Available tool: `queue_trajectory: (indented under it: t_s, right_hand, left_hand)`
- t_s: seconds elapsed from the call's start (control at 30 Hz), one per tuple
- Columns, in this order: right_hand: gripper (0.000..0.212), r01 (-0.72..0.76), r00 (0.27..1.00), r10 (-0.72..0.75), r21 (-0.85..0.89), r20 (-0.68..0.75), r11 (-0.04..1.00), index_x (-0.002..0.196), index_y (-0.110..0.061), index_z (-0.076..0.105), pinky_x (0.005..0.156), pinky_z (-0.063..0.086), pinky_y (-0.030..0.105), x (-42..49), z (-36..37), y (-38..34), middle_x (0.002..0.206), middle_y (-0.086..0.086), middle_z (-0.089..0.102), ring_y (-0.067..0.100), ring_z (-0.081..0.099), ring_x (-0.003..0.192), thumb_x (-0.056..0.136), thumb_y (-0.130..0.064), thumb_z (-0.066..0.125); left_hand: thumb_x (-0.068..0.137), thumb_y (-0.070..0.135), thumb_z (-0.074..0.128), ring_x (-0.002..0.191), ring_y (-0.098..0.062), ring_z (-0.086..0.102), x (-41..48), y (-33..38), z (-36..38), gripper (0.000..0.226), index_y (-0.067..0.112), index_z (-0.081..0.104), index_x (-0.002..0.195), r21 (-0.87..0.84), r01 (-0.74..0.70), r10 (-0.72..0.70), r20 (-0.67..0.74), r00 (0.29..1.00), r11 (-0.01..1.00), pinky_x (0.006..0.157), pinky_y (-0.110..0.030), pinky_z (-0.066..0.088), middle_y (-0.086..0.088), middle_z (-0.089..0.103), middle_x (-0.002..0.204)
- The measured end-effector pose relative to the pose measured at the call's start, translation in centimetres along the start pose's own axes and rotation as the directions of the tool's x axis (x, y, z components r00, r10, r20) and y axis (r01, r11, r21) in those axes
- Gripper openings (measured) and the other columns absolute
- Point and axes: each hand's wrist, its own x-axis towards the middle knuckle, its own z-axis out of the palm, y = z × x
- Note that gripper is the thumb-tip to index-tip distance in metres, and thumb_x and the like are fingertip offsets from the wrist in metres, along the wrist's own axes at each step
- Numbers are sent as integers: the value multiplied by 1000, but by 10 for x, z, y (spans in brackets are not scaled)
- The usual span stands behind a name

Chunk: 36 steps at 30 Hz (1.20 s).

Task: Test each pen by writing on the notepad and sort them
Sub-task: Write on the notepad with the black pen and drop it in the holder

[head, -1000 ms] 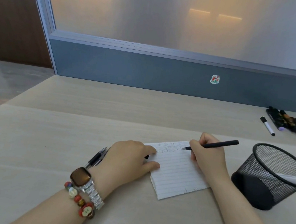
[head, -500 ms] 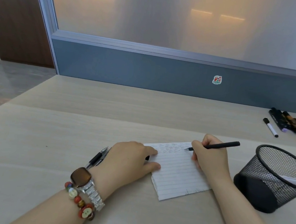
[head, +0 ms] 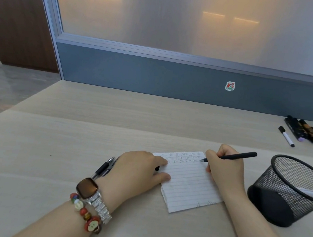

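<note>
A: Pale wood desk (head: 57, 147) runs up to a grey partition under frosted glass. What's the step?

B: Testing 1 pen. Right hand (head: 223, 168) has its fingers closed around a black pen (head: 238, 156), tip at the pad's (head: 189, 184) top right corner, right by the scribbles.

A: And the left hand (head: 137, 172)?

B: Flat on the pad's left edge, fingers spread and relaxed, pinning it, gripping nothing. Pad lies centre desk, between both hands.

A: How to do it well?

B: I'd keep that left palm pressing so the sheet can't slide, make short light strokes on bare lines below the marks, and watch whether ink actually shows before deciding.

A: The pad itself?

B: Small, white, ruled, slightly skewed, near edge ragged. Top rows are filled with short dark dashes; lower lines are blank.

A: Other pens?

B: At least 2 dark pens (head: 103, 168) lie partly under the left wrist. Markers (head: 307, 133) sit far right by the partition, 1 white marker (head: 286, 139) just beside them. Mesh cup (head: 288, 190) near the right forearm holds something white.
</note>
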Motion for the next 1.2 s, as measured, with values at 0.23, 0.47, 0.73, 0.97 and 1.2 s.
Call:
queue_trajectory:
  t_s: [0.23,0.47,0.73,0.97,1.2]
  right_hand:
    - [34,-30,997,3,352,75,935,50,-18,33,32,20,15,-2,-8,-20,35,3,48,12,29,26,73,2,46]
    - [29,-21,951,-135,494,279,869,51,-19,32,34,22,14,-23,0,-42,36,7,47,15,27,26,70,-6,49]
    - [37,-5,929,-181,499,322,866,56,-13,33,34,25,16,-28,3,-45,37,7,49,14,28,25,84,9,44]
    - [38,-25,931,-152,472,333,881,55,-16,36,35,25,16,-26,4,-42,37,6,49,14,29,26,84,6,46]
    - [18,-14,841,-169,333,514,943,65,-13,60,37,28,20,-28,10,-37,44,3,51,14,38,33,81,-12,67]
  left_hand:
    - [88,23,32,59,-7,39,-4,6,-21,10,28,39,83,-486,-52,17,-75,997,872,55,-24,32,8,43,62]
    - [92,16,40,75,-8,53,0,12,-18,19,31,50,89,-678,-41,-32,-95,995,734,68,-20,41,5,58,80]
    - [89,16,52,91,-2,59,1,16,-14,17,32,56,92,-752,-80,-3,-108,994,654,78,-18,46,15,65,93]
    - [89,16,54,90,-1,58,1,15,-15,13,27,59,94,-706,-108,13,-139,990,700,80,-20,46,14,64,91]
    - [87,18,57,83,3,55,1,12,-14,10,23,62,93,-618,-182,59,-214,975,765,72,-5,37,15,64,88]
